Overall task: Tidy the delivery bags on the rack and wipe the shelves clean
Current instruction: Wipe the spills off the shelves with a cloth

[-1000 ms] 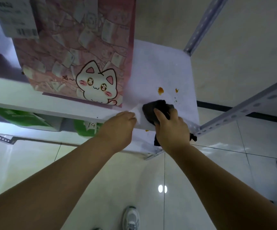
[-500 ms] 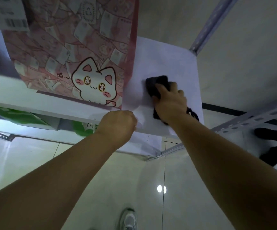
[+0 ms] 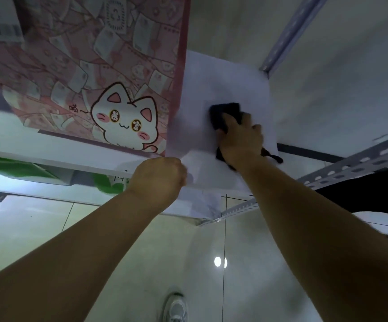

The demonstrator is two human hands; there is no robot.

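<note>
A pink delivery bag [image 3: 91, 73] with a white cartoon cat stands upright on the white shelf [image 3: 223, 80], filling its left part. My right hand [image 3: 241, 140] presses a black cloth [image 3: 225, 115] flat on the bare right end of the shelf, beside the bag. At the shelf's front edge my left hand [image 3: 158, 177] is closed in a fist, holding the edge of the white paper liner [image 3: 193, 166]. No stains show on the shelf around the cloth.
Green bags [image 3: 21, 168] sit on the lower shelf under the pink one. Perforated metal rack posts [image 3: 351, 166] frame the right corner. Below is a glossy tiled floor with my shoe [image 3: 176, 307]. A dark-clothed person [image 3: 362, 189] stands close at the right.
My right hand has pushed the black cloth from the shelf's front edge toward the back, over the orange spots, which no longer show. My left hand stayed at the front edge.
</note>
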